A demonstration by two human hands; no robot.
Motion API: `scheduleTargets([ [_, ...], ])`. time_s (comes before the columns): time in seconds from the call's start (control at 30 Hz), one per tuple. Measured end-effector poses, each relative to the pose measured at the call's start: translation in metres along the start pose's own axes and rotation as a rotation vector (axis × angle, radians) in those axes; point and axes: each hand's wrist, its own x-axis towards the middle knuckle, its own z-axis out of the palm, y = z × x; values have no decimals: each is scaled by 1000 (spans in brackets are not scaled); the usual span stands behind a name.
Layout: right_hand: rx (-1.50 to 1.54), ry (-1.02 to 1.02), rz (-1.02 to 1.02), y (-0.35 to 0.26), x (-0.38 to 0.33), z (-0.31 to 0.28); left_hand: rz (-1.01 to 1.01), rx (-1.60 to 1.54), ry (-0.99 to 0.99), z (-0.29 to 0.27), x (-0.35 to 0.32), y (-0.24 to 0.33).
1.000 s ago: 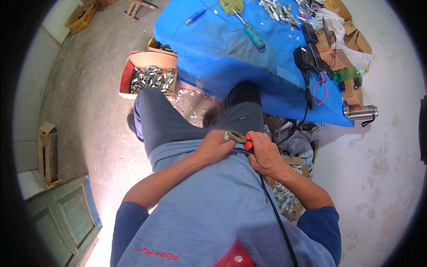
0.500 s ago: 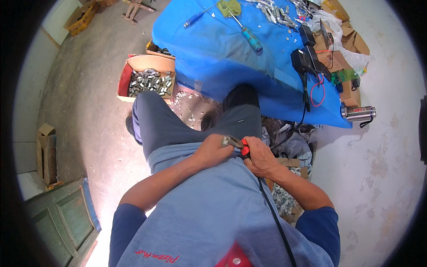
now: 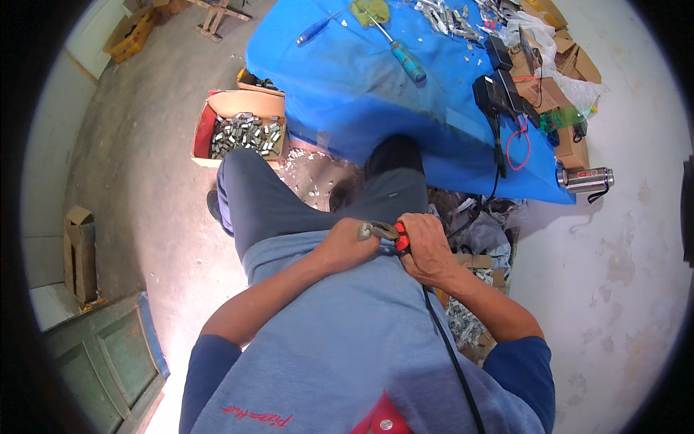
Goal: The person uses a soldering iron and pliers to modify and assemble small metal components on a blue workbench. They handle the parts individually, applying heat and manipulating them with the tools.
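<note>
Both hands meet over my lap, in front of my waist. My right hand [image 3: 428, 246] is wrapped round the red handles of a pair of pliers [image 3: 387, 231]. Their metal jaws point left, toward my left hand [image 3: 347, 242]. That hand is closed, its fingers pinching a small pale, metallic-looking piece [image 3: 365, 231] at the jaw tips. Most of the piece is covered by fingers and jaws, so its kind does not show.
A blue-covered table [image 3: 361, 79] stands ahead, bearing a teal-handled screwdriver [image 3: 409, 64], a blue-handled tool [image 3: 314, 30], black power adapters [image 3: 491, 94] and metal scraps. A steel flask [image 3: 587, 179] lies at its right. Left, a box [image 3: 202, 134] holds small metal parts.
My right hand has shifted slightly on the plier handles, its knuckles turned a little higher. The left hand stays nearly in place, and the view has moved slightly.
</note>
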Motion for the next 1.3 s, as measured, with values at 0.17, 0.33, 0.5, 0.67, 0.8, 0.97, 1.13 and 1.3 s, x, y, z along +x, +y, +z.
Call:
scheduleTargets([
  [0.17,-46,-55,35,-9,-3,-8,-1,-2,-42,3,0,-10],
  [0.33,27,-103,77,-8,-6,-3,-17,11,-25,0,-2,-3],
  [0.5,113,-169,100,-8,-4,-9,-31,2,-48,1,-1,-9],
  [0.67,171,-219,150,-6,-6,-8,-39,-9,-60,1,0,-9],
  [0.8,157,-225,148,-9,-2,-11,-35,-10,-64,1,1,-11],
  [0.97,171,-224,99,-3,0,-7,-57,-36,-79,0,2,-12],
  [1.13,186,-244,106,4,0,-3,-65,-6,-86,0,4,-12],
  [1.3,218,-191,64,8,-2,7,-33,-28,-97,-1,2,-10],
])
